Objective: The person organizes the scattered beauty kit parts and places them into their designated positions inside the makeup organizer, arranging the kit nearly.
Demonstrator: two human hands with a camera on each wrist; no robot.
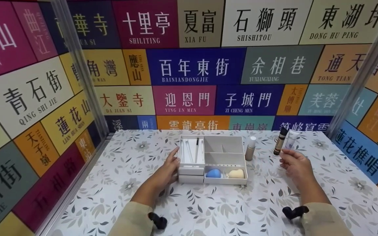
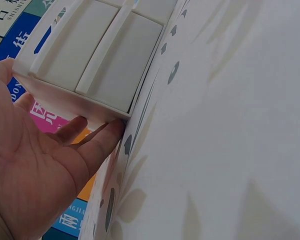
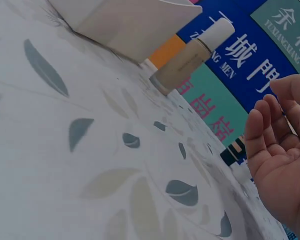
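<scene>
A white desktop organizer (image 1: 192,178) with drawers stands on the table. My left hand (image 1: 167,168) touches its left side; in the left wrist view, the thumb is at one edge and the fingertips (image 2: 112,132) are against the side near the tabletop. My right hand (image 1: 296,165) is just in front of a black-and-gold tube (image 1: 280,142) and a white tube (image 1: 292,139). Its fingers (image 3: 260,132) are loosely bent, with nothing visible between them in the right wrist view. The hand partly hides the tubes there.
A foundation bottle (image 1: 250,149) with a white cap stands right of the organizer. Inside the organizer lie a blue sponge (image 1: 213,173), a cream sponge (image 1: 236,173) and slim sticks (image 1: 197,149). Clear panels and a sign-covered wall (image 1: 195,67) border the patterned table (image 1: 208,209).
</scene>
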